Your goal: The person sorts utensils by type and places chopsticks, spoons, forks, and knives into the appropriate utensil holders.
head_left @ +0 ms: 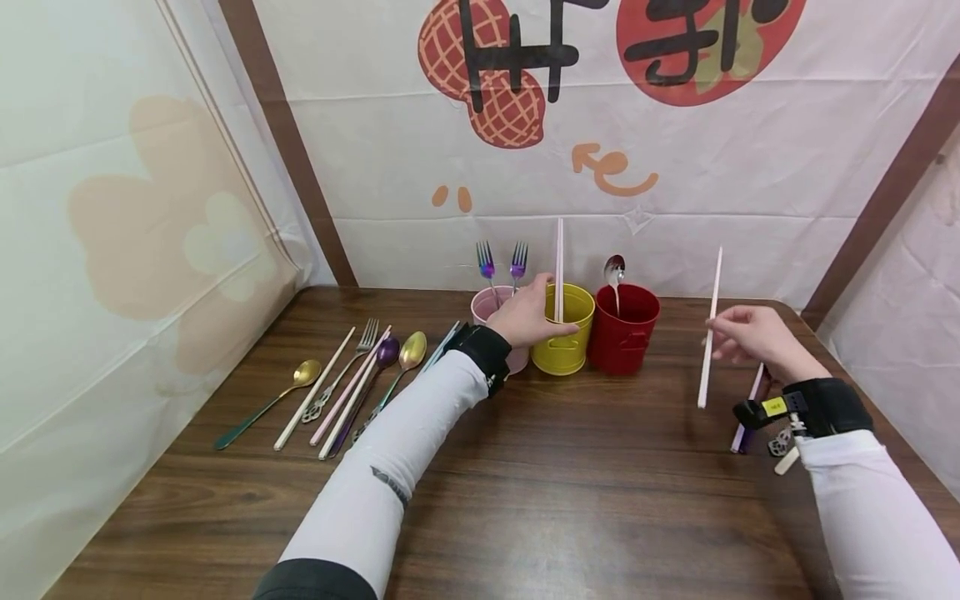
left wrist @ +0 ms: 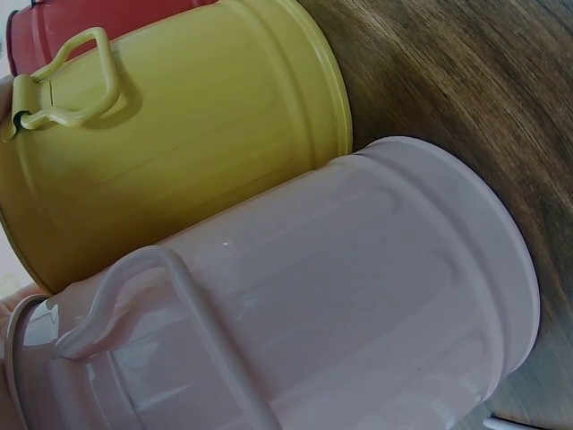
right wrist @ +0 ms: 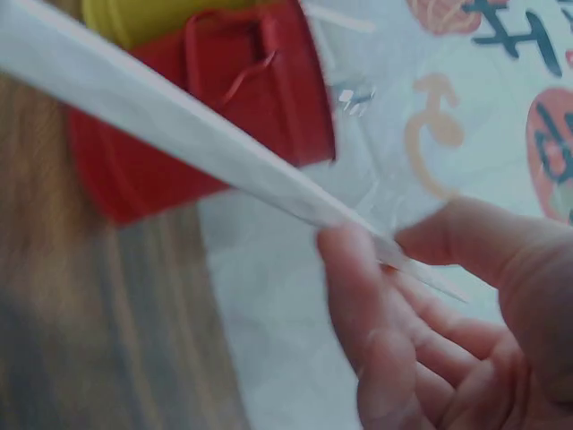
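In the head view my right hand pinches a white chopstick between thumb and fingertips, tilted nearly upright over the right side of the table. The right wrist view shows the same chopstick crossing in front of the red bucket. My left hand lies over the pink bucket, its thumb stretched across the front of the yellow bucket near the rim. Pale chopsticks stand in the yellow bucket, beside the left fingers, which are partly hidden.
Two iridescent forks stand in the pink bucket, a spoon in the red one. Several spoons, chopsticks and a silver fork lie at left. More cutlery lies under the right wrist. A printed cloth hangs behind the table.
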Available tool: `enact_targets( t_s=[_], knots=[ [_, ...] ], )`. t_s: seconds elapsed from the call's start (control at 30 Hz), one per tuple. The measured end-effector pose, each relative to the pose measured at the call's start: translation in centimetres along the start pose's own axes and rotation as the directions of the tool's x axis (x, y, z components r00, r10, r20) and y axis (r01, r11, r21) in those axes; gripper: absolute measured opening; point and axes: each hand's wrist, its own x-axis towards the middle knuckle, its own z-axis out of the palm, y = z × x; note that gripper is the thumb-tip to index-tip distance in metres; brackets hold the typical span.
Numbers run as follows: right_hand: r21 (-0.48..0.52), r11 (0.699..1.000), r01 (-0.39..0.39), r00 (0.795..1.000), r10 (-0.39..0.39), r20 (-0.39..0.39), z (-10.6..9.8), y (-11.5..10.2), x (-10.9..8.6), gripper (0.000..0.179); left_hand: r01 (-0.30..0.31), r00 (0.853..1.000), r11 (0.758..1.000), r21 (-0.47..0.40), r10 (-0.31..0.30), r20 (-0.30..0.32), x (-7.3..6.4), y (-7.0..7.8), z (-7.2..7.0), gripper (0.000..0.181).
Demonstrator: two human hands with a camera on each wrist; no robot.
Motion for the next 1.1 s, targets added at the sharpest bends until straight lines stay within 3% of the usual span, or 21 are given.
enact_targets(
  t_s=[0.13,0.37,0.63,0.9,0.97,1.1],
  knots=[
    [0.019,0.995,0.102,0.989,-0.1,-0.111,0.0,-2.3,0.6,0.032,-0.01,1.0,1.0,0.004,0.01,-0.006,0.0,0.0,0.0,0.09],
    [0.088,0.961,0.261,0.937,-0.231,-0.261,0.6,-6.8,1.4,0.023,-0.019,1.0,1.0,0.002,0.019,-0.008,-0.1,0.0,0.0,0.09],
    [0.082,0.92,0.382,0.877,-0.333,-0.345,2.2,-10.0,2.0,0.02,-0.017,1.0,1.0,0.011,0.017,-0.005,-0.1,0.1,-0.1,0.092],
    [-0.021,0.892,0.451,0.807,-0.417,-0.418,4.1,-11.2,2.5,0.02,-0.023,1.0,1.0,0.008,0.023,-0.016,0.0,-0.1,0.0,0.093],
    [-0.036,0.889,0.457,0.801,-0.428,-0.419,4.6,-11.2,2.7,0.022,-0.021,1.0,1.0,0.009,0.021,-0.017,0.0,0.0,0.0,0.093],
    [-0.037,0.889,0.456,0.808,-0.43,-0.402,5.8,-11.1,3.0,0.022,-0.018,1.0,1.0,0.009,0.018,-0.016,0.0,0.0,0.0,0.092]
  ],
)
